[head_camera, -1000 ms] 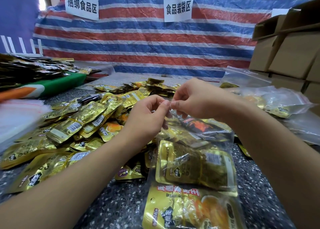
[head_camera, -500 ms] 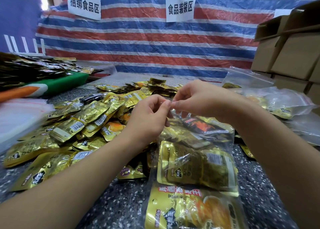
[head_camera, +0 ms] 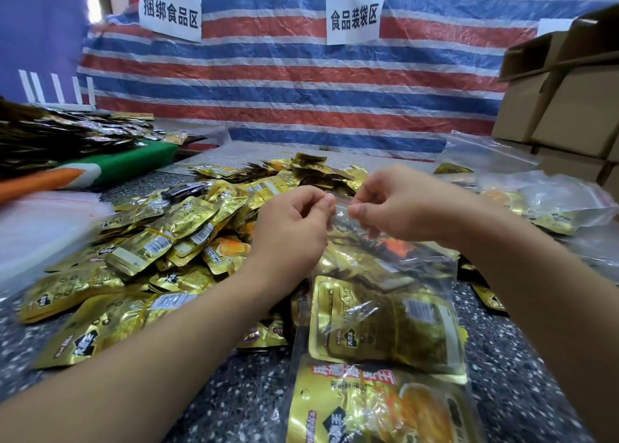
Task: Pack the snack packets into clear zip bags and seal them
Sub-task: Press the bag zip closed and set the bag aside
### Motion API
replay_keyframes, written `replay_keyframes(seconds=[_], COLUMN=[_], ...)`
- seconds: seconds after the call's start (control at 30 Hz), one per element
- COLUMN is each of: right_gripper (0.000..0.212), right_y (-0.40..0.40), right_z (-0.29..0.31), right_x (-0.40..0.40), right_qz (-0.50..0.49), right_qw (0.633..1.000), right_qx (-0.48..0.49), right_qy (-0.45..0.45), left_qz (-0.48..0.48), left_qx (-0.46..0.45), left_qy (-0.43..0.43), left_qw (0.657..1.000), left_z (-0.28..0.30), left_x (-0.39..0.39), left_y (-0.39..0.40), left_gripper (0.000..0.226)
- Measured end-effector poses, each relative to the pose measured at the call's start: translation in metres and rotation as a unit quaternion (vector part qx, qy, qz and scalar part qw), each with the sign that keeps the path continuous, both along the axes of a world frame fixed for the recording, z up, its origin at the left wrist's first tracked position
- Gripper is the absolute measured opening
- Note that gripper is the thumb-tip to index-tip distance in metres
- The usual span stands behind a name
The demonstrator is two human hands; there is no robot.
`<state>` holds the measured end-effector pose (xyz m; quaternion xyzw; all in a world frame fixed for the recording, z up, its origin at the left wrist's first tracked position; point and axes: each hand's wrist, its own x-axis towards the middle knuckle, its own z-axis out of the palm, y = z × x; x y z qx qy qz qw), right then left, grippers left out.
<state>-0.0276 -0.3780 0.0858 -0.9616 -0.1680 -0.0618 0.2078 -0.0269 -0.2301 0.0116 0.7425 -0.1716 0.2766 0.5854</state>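
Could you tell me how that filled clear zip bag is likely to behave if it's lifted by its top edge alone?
The clear zip bag would probably sag: its thin film wrinkles around the gold packets inside. It looks bottom-heavy, since the packets fill the lower part. The glossy film may be slippery, so the left hand and right hand pinching the top seems prudent.

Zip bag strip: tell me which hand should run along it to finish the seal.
Probably the right hand. Both hands pinch the zip bag at its top strip, the left hand near the strip's left end. Most of the strip seems to lie on the right hand's side, so its grip can slide outward while the left anchors.
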Motion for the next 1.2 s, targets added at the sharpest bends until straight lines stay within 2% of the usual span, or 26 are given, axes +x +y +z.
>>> replay_keyframes(seconds=[0.27, 0.47, 0.7, 0.77, 0.93, 1.2], right_gripper=[0.027, 0.025, 0.027, 0.022, 0.011, 0.015], right_y=[-0.04, -0.071, -0.037, -0.025, -0.009, -0.016], right_z=[-0.008, -0.037, -0.014, -0.011, -0.01, -0.015], right_x=[-0.001, -0.012, -0.011, -0.009, -0.006, -0.013], right_qz=[-0.039, -0.032, 0.055, 0.069, 0.08, 0.078], right_qw=[0.999, 0.998, 0.997, 0.996, 0.993, 0.986], right_qx=[-0.032, -0.021, 0.017, 0.027, 0.031, 0.021], right_qy=[-0.017, -0.044, -0.057, -0.048, -0.079, -0.147], left_qz=[0.017, -0.021, -0.085, -0.089, -0.085, -0.038], left_qx=[-0.022, -0.001, -0.031, -0.037, -0.028, -0.012], left_qy=[0.006, 0.026, 0.03, 0.03, 0.019, -0.046], left_qw=[1.0, 0.999, 0.995, 0.995, 0.996, 0.998], left_z=[0.002, -0.006, -0.004, -0.005, -0.006, 0.002], left_x=[0.002, 0.002, 0.0, 0.0, 0.002, -0.006], left_y=[0.007, -0.005, -0.006, -0.007, -0.006, -0.004], left_gripper=[0.03, 0.035, 0.029, 0.028, 0.025, 0.028])
